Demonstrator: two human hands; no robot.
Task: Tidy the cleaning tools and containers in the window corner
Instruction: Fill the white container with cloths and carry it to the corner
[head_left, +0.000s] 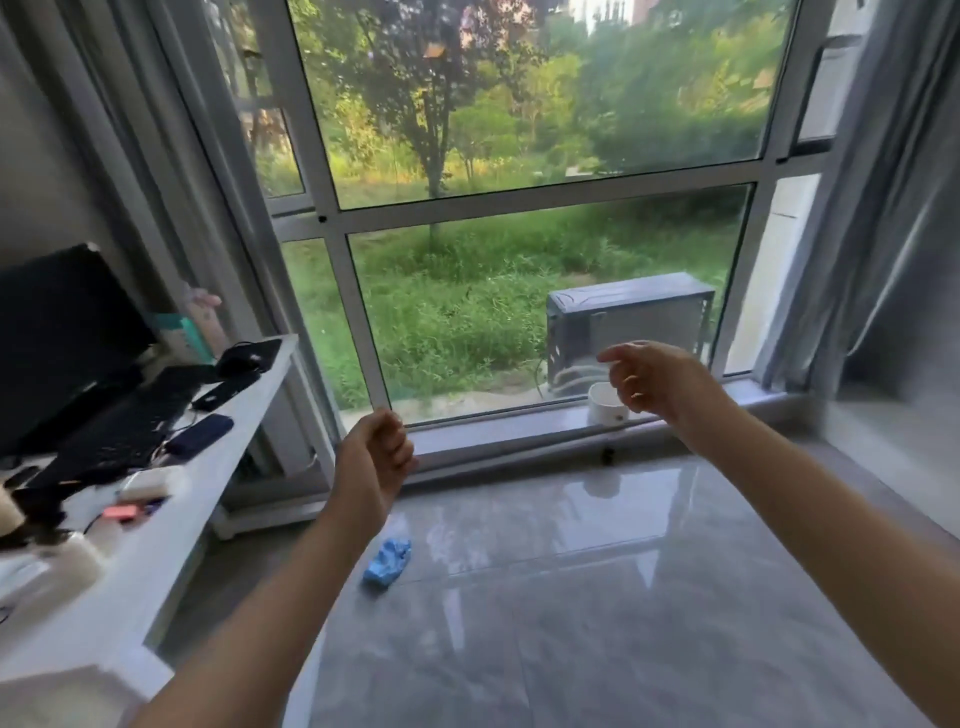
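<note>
Two hands raised, nothing held: left hand (376, 452) loosely curled, right hand (649, 379) slack-fingered just above white cup (605, 408) on window sill (493, 431). Blue cloth (387, 561) crumpled on floor (623, 597). Best to lower right grip round cup wall, lifting straight up.

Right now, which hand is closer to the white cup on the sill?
Right. The right hand hovers just above the white cup; the left hand is well off to its left.
</note>
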